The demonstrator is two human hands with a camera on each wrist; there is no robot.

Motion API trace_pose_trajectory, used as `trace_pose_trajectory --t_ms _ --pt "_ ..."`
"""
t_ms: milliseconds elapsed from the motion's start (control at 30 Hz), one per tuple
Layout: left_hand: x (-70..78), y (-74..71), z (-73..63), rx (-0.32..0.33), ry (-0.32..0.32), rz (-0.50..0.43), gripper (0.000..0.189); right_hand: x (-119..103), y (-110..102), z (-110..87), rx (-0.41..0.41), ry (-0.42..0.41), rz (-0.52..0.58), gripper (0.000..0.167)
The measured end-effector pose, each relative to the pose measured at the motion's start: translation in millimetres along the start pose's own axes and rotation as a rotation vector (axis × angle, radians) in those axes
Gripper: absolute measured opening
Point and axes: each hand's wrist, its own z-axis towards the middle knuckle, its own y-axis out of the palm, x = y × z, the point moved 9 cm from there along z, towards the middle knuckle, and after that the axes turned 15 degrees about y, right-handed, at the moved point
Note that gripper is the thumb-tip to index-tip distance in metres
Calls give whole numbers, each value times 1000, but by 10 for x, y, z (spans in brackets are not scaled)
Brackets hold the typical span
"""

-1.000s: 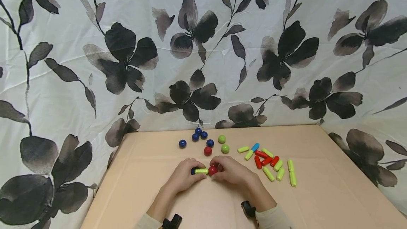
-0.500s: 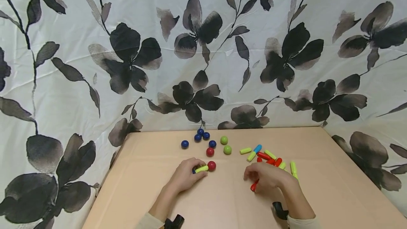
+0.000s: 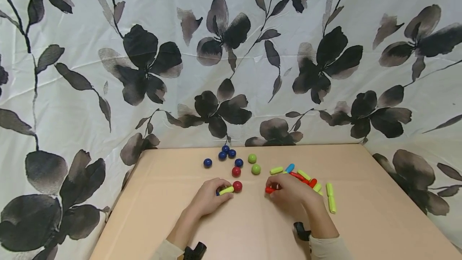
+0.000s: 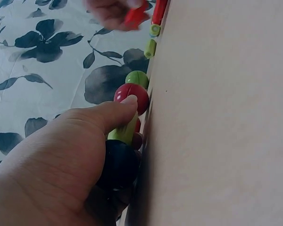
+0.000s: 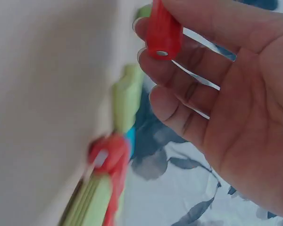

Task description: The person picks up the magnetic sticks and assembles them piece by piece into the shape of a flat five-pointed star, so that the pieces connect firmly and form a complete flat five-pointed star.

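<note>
My left hand [image 3: 206,198] holds a short yellow-green rod [image 3: 226,190] between thumb and fingers. A red ball [image 3: 237,186] sits at the rod's right end, and a dark blue ball [image 4: 119,165] at its other end is partly covered by the hand. My right hand [image 3: 293,191] pinches a red rod [image 5: 164,37] between thumb and fingertips, a short way right of the red ball. A small shiny dot shows in the red rod's end in the right wrist view.
Behind the hands lie several blue balls [image 3: 222,155], another red ball [image 3: 236,171] and two green balls [image 3: 256,169]. Several rods lie at the right, partly hidden by my right hand, among them a blue rod [image 3: 290,167] and yellow-green rods [image 3: 332,204]. A floral cloth [image 3: 216,59] hangs behind the table.
My right hand left the red ball, went right to the rods, took a red rod and has come partway back left with it. My left hand stays nearly in place, holding the rod and balls.
</note>
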Motion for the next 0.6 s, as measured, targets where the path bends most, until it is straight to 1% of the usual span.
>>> trace_pose_trajectory --t_ms 67,133,200,267,400,600 --pt "-1 6 0 -1 -5 1 27 -130 -53 50 42 -29 40 19" --pt "0 3 9 2 -11 1 28 -282 -83 95 73 -91 73 21" --pt "3 -7 23 6 -12 2 29 -392 -70 147 91 -128 97 22" --pt "2 -11 36 7 -15 -1 29 -441 -21 203 105 -145 98 23" --pt "2 -23 35 11 -14 -4 28 -400 111 306 113 -107 86 25" --pt "-22 -57 -12 39 -32 1 25 -352 292 361 47 -74 74 23"
